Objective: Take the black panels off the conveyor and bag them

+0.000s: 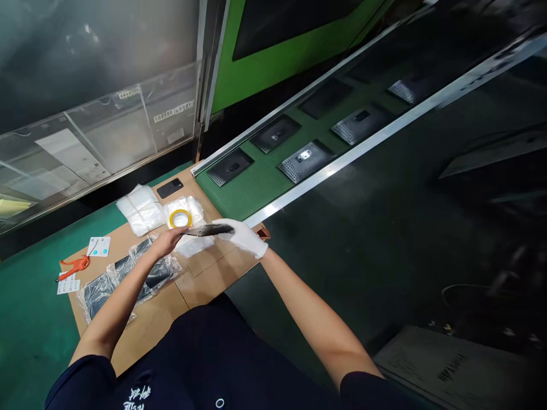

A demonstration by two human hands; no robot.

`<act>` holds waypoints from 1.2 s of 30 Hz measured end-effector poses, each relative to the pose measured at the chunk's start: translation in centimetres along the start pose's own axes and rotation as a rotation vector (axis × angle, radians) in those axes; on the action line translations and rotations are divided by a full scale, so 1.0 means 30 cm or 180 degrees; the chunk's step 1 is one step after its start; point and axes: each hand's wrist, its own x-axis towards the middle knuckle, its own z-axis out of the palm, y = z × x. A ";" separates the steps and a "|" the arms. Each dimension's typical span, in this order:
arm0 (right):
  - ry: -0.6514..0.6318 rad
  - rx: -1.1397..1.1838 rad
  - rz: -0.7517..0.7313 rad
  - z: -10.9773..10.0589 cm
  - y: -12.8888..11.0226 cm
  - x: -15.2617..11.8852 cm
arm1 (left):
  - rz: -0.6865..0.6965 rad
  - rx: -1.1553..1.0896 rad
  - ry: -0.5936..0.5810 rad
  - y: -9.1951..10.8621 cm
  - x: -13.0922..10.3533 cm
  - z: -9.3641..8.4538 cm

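Observation:
Both hands hold a thin dark flat part (pixel 209 230) edge-on over the cardboard-covered table (pixel 205 276). My left hand (pixel 168 240) is bare and pinches its left end. My right hand (pixel 243 236) wears a white glove and grips its right end. Just behind the part lies a yellow tape roll (pixel 180 217) on clear plastic bags (pixel 190 209). Several bagged dark parts (pixel 123 276) lie on the cardboard under my left forearm.
A stack of clear bags (pixel 140 208) and a black phone (pixel 170 187) sit at the back of the table. Orange pliers (pixel 73 266) and label sheets (pixel 99 246) lie at left. A green conveyor belt (pixel 252 188) carries several dark parts (pixel 305 160) at right.

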 end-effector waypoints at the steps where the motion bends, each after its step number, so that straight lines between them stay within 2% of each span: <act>1: 0.0068 -0.0108 -0.0039 -0.016 -0.058 -0.001 | -0.0003 -0.0081 0.0014 0.048 -0.008 -0.038; 4: 0.0442 -0.0385 -0.0094 -0.043 -0.210 -0.003 | -0.0003 -0.0564 0.0157 0.187 -0.036 -0.121; 6: 0.0656 -0.0642 -0.0171 -0.051 -0.290 -0.007 | 0.0001 -0.1073 0.0370 0.265 -0.052 -0.149; 8: 0.0689 -0.0915 -0.0253 -0.058 -0.355 -0.017 | -0.0010 -0.1602 0.0567 0.323 -0.067 -0.162; 11: 0.0494 -0.1138 -0.0321 -0.073 -0.436 -0.041 | -0.0057 -0.2130 0.0631 0.367 -0.086 -0.168; 16: 0.0223 -0.1174 -0.0522 -0.082 -0.526 -0.085 | -0.0026 -0.2564 0.0554 0.377 -0.096 -0.150; 19: 0.0244 -0.1285 -0.0499 -0.062 -0.533 -0.099 | -0.0021 -0.2639 0.0571 0.387 -0.085 -0.118; 23: 0.0460 -0.1136 -0.0258 -0.053 -0.511 -0.115 | -0.0045 -0.3043 0.0936 0.418 -0.069 -0.073; 26: 0.0311 -0.0526 -0.0292 -0.069 -0.490 -0.135 | -0.0022 -0.3213 0.1156 0.436 -0.066 -0.060; 29: 0.0153 -0.0373 -0.0173 -0.072 -0.460 -0.158 | -0.0009 -0.3242 0.1313 0.438 -0.070 -0.063; 33: 0.0558 -0.0126 -0.0028 -0.036 -0.405 -0.167 | -0.0078 -0.3252 0.1339 0.428 -0.080 -0.070; 36: 0.0965 0.0046 -0.0180 -0.004 -0.373 -0.157 | -0.0132 -0.3201 0.1252 0.431 -0.086 -0.074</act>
